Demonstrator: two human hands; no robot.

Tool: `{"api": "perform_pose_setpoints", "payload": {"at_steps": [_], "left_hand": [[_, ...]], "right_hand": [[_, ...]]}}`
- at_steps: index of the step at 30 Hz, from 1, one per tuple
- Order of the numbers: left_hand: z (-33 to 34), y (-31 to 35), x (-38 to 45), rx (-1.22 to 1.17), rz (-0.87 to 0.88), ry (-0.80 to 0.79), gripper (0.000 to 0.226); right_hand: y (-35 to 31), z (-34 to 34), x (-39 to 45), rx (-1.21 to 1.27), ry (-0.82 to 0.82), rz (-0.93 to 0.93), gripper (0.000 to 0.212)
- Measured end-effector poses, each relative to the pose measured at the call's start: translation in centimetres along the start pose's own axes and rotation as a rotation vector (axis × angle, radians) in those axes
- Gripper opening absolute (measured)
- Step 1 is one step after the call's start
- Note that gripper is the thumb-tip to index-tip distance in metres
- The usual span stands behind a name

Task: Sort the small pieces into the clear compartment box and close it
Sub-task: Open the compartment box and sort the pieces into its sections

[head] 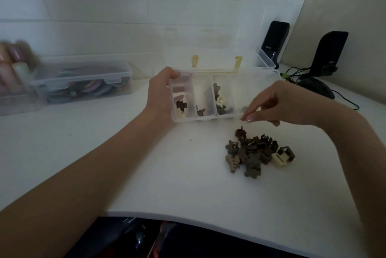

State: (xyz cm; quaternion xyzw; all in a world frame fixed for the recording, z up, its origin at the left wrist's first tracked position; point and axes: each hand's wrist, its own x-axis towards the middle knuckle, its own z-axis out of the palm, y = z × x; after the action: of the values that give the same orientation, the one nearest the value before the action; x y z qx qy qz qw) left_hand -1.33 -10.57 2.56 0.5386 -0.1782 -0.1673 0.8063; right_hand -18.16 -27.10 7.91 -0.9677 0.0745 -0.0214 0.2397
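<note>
Nearest you on the white tabletop [188,184] lies a pile of brown and cream pieces [258,153]. Beyond it, your right hand [275,105] pinches fingertips together at the compartment box [208,118] front rim; whether it has a piece, you cannot tell. Your left hand [160,94] grips the open box's left end.

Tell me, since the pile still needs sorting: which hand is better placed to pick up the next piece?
The right hand. It hovers free, just above the pile of small pieces, while the left hand grips the end of the clear compartment box, steadying it.
</note>
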Motion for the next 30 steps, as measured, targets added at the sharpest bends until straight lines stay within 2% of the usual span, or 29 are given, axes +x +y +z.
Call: {"api": "perform_pose_setpoints", "payload": {"at_steps": [4,7,10,15,20,23,27,30], "left_hand": [[-0.1,0.0,0.1,0.011,0.007,-0.001,0.013],[-0.2,0.1,0.1,0.008,0.013,0.008,0.010],[-0.3,0.0,0.2,0.001,0.019,0.025,0.008],[-0.3,0.0,0.3,-0.009,0.021,0.013,0.012],[-0.4,0.0,0.4,-0.012,0.012,0.003,0.013],[-0.5,0.0,0.5,-0.006,0.003,-0.009,0.015],[-0.8,0.2,0.6,0.003,0.008,-0.044,0.022],[-1.0,0.4,0.6,0.004,0.014,-0.081,0.024]], "right_hand": [[0.5,0.3,0.3,-0.090,-0.054,0.120,0.011],[0.4,0.6,0.5,-0.152,-0.069,0.131,0.018],[-0.2,1.5,0.8,-0.276,-0.099,0.108,0.034],[-0.9,2.6,1.3,-0.328,-0.030,-0.007,0.018],[-1.4,3.0,1.3,-0.009,0.036,-0.143,0.021],[-1.9,3.3,1.4,0.202,0.181,-0.207,0.017],[-1.5,3.5,1.9,0.533,0.295,-0.141,0.024],[-1.2,3.8,2.1,0.638,0.318,-0.114,0.029]]}}
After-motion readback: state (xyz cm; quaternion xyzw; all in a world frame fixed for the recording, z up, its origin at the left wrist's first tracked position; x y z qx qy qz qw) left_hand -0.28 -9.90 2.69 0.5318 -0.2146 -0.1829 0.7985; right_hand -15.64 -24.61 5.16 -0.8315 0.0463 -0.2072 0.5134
